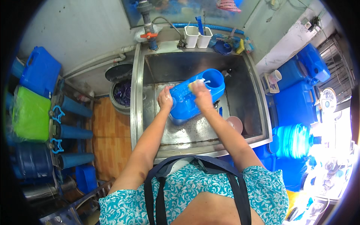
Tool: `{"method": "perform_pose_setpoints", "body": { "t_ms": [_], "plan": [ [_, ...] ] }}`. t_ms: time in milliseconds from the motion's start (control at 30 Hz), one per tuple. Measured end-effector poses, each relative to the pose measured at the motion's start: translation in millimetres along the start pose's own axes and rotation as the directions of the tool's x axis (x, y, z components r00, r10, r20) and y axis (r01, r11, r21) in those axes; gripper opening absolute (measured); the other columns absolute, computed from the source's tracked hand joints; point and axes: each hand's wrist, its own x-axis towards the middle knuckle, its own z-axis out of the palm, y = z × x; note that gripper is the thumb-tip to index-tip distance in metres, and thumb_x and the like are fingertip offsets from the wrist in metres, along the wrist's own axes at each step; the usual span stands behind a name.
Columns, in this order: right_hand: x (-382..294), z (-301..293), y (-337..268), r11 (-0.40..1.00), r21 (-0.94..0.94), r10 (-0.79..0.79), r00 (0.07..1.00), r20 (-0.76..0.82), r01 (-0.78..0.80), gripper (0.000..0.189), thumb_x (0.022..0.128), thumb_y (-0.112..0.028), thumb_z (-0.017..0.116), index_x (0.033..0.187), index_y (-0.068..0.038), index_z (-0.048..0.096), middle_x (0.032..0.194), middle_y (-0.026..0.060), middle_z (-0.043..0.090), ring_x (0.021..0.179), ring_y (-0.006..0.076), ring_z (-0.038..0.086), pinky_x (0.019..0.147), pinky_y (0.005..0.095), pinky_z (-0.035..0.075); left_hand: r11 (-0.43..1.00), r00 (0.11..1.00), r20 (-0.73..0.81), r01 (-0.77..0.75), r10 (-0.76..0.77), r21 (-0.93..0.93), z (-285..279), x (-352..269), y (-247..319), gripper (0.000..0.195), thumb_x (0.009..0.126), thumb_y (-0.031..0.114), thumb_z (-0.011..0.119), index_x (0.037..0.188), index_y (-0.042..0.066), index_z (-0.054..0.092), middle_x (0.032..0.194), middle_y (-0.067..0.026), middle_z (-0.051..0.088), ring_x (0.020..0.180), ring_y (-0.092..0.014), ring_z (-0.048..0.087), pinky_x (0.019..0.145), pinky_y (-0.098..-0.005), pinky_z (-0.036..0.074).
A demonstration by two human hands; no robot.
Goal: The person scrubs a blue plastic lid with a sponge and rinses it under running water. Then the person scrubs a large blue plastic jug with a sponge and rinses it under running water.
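Observation:
A blue plastic water container (184, 108) lies on its side in a stainless steel sink (180, 137), its round wide opening towards the upper right. My left hand (165, 98), with some suds on it, holds the container's left end. My right hand (201, 94) presses a yellow sponge (193, 85) on the container's upper side near the opening. White foam lies by the sponge. A pink bowl (235, 124) stands in the sink's lower right, beside my right forearm.
White plastic holders (191, 38), blue lids (222, 47) and a yellow sponge (240, 46) sit on the sink's back ledge, near a pipe valve with an orange handle (149, 35). Blue containers (294, 102) stand at right. An open round bin (121, 94) stands left of the sink.

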Motion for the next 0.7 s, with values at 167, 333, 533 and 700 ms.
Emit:
{"method": "perform_pose_setpoints", "body": {
  "t_ms": [167, 333, 533, 700],
  "plan": [
    [-16, 26, -13, 0.923, 0.127, -0.371, 0.927, 0.045, 0.363, 0.05, 0.073, 0.002, 0.06, 0.122, -0.008, 0.066, 0.133, 0.0182, 0.06, 0.127, 0.0351, 0.055, 0.103, 0.0436, 0.046, 0.998, 0.998, 0.02, -0.058, 0.059, -0.039, -2, 0, -1, 0.051, 0.103, 0.038, 0.033, 0.106, 0.008, 0.074, 0.107, -0.0176, 0.072, 0.105, -0.035, 0.066, 0.095, -0.0411, 0.047],
    [-7, -4, 6, 0.996, 0.081, 0.049, 0.981, -0.186, -0.034, 0.055, 0.07, 0.009, 0.061, 0.123, -0.005, 0.064, 0.135, 0.0199, 0.058, 0.126, 0.0353, 0.055, 0.104, 0.0444, 0.047, 0.996, 0.996, 0.07, -0.05, 0.046, 0.069, 1, 4, -6, 0.048, 0.102, 0.043, 0.034, 0.11, 0.016, 0.073, 0.11, -0.0133, 0.071, 0.108, -0.034, 0.064, 0.097, -0.0454, 0.045],
    [-58, 41, -5, 0.861, 0.324, -0.403, 0.914, -0.035, 0.392, 0.049, 0.076, 0.009, 0.059, 0.121, -0.009, 0.067, 0.129, 0.0188, 0.063, 0.124, 0.0368, 0.057, 0.105, 0.0451, 0.046, 0.979, 0.988, 0.153, -0.008, -0.023, 0.202, -6, 13, 2, 0.041, 0.101, 0.044, 0.038, 0.115, 0.022, 0.068, 0.117, -0.0084, 0.069, 0.114, -0.031, 0.062, 0.1, -0.0511, 0.041],
    [-94, 29, 44, 0.887, 0.452, 0.146, 0.986, -0.085, -0.092, 0.053, 0.07, 0.012, 0.064, 0.121, -0.003, 0.066, 0.13, 0.0179, 0.062, 0.124, 0.037, 0.058, 0.105, 0.0417, 0.047, 0.815, 0.93, 0.352, -0.124, -0.102, 0.566, -16, 18, 51, 0.072, 0.084, 0.068, 0.058, 0.123, 0.007, 0.062, 0.123, -0.0136, 0.066, 0.121, -0.032, 0.058, 0.106, -0.0503, 0.039]
  ]
}}
